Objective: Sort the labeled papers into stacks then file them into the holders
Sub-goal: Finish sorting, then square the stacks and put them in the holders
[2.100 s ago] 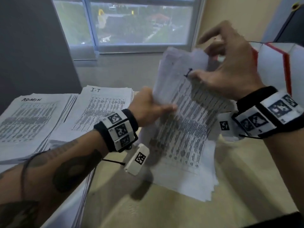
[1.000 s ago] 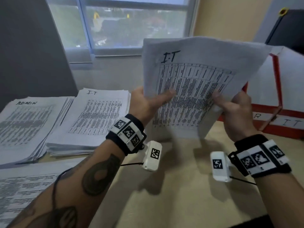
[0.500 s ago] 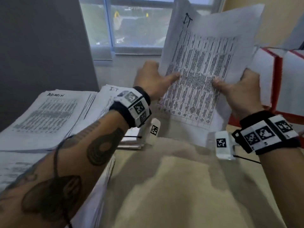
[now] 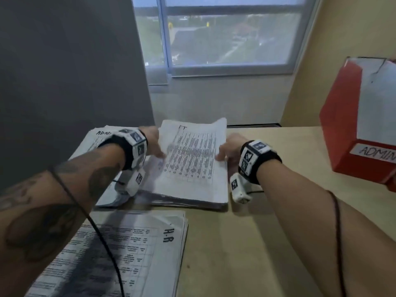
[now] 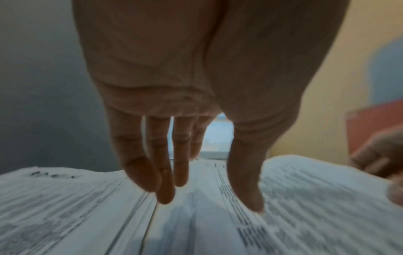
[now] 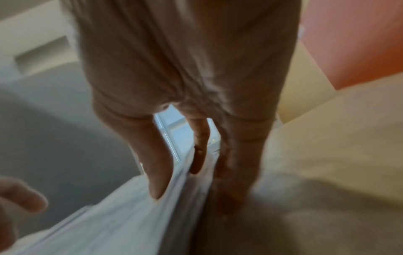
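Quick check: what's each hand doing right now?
Left hand: open, fingers straight, thumb touching the I.T paper stack.
Right hand: open, fingers against the stack's right edge.

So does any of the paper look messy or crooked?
A little. The top sheets of the middle stack bulge up instead of lying flat, with the left hand and right hand at their sides. The H-R stack nearby has fanned, uneven edges. Nothing looks torn or spilled.

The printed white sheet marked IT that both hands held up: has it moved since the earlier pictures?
Yes. The printed white sheet marked IT has come down from in front of the window onto the IT paper stack.
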Demonstrator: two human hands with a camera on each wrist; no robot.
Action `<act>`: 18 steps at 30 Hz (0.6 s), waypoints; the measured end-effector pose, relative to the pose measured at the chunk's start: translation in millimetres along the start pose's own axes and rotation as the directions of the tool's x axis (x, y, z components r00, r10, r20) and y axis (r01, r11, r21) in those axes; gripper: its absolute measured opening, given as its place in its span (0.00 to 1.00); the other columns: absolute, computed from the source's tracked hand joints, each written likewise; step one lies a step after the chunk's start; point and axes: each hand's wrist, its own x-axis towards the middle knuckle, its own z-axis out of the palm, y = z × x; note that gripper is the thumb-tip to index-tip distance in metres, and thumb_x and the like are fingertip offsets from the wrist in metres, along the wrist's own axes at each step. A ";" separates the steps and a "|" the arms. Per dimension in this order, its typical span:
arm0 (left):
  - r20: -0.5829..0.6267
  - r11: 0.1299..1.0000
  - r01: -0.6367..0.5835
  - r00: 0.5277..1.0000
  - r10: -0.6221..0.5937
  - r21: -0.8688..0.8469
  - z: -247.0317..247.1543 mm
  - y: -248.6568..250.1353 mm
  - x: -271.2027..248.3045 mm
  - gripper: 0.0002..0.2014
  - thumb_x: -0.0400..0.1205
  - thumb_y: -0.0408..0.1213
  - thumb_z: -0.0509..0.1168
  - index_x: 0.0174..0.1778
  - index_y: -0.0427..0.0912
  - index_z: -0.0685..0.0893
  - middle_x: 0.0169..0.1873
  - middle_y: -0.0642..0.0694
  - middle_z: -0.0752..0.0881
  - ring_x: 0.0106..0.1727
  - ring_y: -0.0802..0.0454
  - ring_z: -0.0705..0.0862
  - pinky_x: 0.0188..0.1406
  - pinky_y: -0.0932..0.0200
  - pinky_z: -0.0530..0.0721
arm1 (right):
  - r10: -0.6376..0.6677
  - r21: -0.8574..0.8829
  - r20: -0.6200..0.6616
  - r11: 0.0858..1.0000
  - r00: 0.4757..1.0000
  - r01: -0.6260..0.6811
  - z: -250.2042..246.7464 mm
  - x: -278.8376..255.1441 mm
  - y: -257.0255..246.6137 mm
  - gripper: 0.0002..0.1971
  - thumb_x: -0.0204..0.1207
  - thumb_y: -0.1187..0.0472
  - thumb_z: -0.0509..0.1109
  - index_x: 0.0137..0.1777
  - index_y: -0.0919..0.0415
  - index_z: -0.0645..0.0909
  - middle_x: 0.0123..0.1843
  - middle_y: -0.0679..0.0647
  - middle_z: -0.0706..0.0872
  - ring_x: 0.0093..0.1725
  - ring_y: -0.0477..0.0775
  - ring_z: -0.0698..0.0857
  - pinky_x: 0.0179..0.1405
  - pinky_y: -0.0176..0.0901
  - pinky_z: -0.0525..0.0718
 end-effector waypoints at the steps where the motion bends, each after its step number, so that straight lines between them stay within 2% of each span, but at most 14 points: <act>1: 0.034 0.996 -0.019 0.999 0.016 0.089 9.3 -1.2 0.6 0.38 0.73 0.57 0.83 0.73 0.38 0.82 0.65 0.41 0.88 0.64 0.40 0.87 0.65 0.49 0.86 | 0.017 -0.070 -0.006 0.997 1.000 -0.017 4.7 0.6 2.6 0.13 0.74 0.70 0.82 0.55 0.66 0.83 0.54 0.63 0.91 0.58 0.69 0.91 0.60 0.68 0.91; 2: 0.070 0.987 -0.045 0.997 0.034 0.157 17.4 -1.4 -0.2 0.38 0.74 0.58 0.82 0.73 0.40 0.81 0.65 0.42 0.88 0.65 0.40 0.87 0.66 0.50 0.85 | 0.033 -0.119 -0.018 0.992 0.999 -0.035 8.0 2.0 3.6 0.17 0.74 0.67 0.83 0.59 0.66 0.83 0.56 0.63 0.90 0.59 0.68 0.91 0.61 0.66 0.91; 3: 0.099 0.977 -0.069 0.994 0.050 0.200 23.6 -1.0 -0.7 0.34 0.75 0.58 0.80 0.71 0.41 0.83 0.62 0.43 0.88 0.62 0.42 0.87 0.63 0.52 0.86 | 0.037 -0.143 -0.027 0.989 0.999 -0.040 9.7 3.2 2.0 0.21 0.73 0.64 0.83 0.63 0.67 0.83 0.59 0.63 0.90 0.60 0.67 0.91 0.62 0.64 0.90; 5: 0.137 0.967 -0.097 0.988 0.065 0.235 30.3 2.8 -4.5 0.25 0.78 0.55 0.78 0.61 0.40 0.86 0.51 0.44 0.87 0.52 0.43 0.85 0.52 0.54 0.86 | 0.024 -0.138 -0.020 0.990 1.000 -0.027 11.7 5.0 -6.0 0.28 0.74 0.61 0.83 0.71 0.70 0.80 0.62 0.63 0.87 0.61 0.66 0.89 0.64 0.63 0.89; 8: 0.130 0.962 -0.116 0.988 0.085 0.248 33.1 5.6 -7.6 0.20 0.80 0.53 0.77 0.55 0.41 0.83 0.47 0.44 0.84 0.49 0.43 0.83 0.46 0.56 0.82 | 0.009 -0.133 -0.023 0.991 1.000 -0.012 14.4 6.6 -18.1 0.31 0.77 0.58 0.81 0.76 0.71 0.78 0.74 0.65 0.83 0.70 0.66 0.84 0.68 0.57 0.85; 10: 0.115 0.965 -0.104 0.990 0.078 0.241 35.1 4.5 -6.6 0.21 0.79 0.54 0.78 0.51 0.42 0.79 0.45 0.44 0.83 0.48 0.42 0.84 0.45 0.55 0.82 | 0.023 -0.114 -0.041 0.993 0.999 -0.028 15.0 9.4 -18.9 0.31 0.78 0.58 0.80 0.77 0.69 0.77 0.77 0.64 0.81 0.73 0.65 0.82 0.62 0.50 0.82; 12: 0.107 0.965 -0.093 0.992 0.068 0.246 37.0 3.0 -6.6 0.22 0.78 0.55 0.78 0.48 0.42 0.78 0.41 0.44 0.82 0.47 0.41 0.84 0.44 0.55 0.82 | 0.042 -0.064 -0.045 0.997 0.998 -0.045 16.6 14.1 -15.8 0.32 0.78 0.58 0.80 0.79 0.69 0.75 0.79 0.64 0.79 0.74 0.65 0.81 0.58 0.49 0.78; 16: 0.113 0.962 -0.096 0.991 0.069 0.256 36.9 4.0 -10.9 0.23 0.78 0.54 0.79 0.55 0.41 0.81 0.47 0.42 0.83 0.48 0.41 0.84 0.44 0.53 0.82 | 0.069 -0.031 0.035 0.997 0.997 -0.068 26.0 18.3 -16.7 0.34 0.78 0.62 0.79 0.82 0.69 0.71 0.82 0.64 0.75 0.77 0.67 0.78 0.60 0.53 0.77; 18: 0.115 0.963 -0.091 0.991 0.063 0.254 36.1 4.2 -11.3 0.25 0.78 0.54 0.79 0.59 0.39 0.82 0.48 0.42 0.83 0.48 0.41 0.85 0.44 0.53 0.83 | 0.069 -0.041 0.014 0.997 0.997 -0.069 30.0 22.8 -17.4 0.33 0.75 0.63 0.80 0.79 0.68 0.75 0.77 0.62 0.80 0.69 0.65 0.81 0.59 0.53 0.80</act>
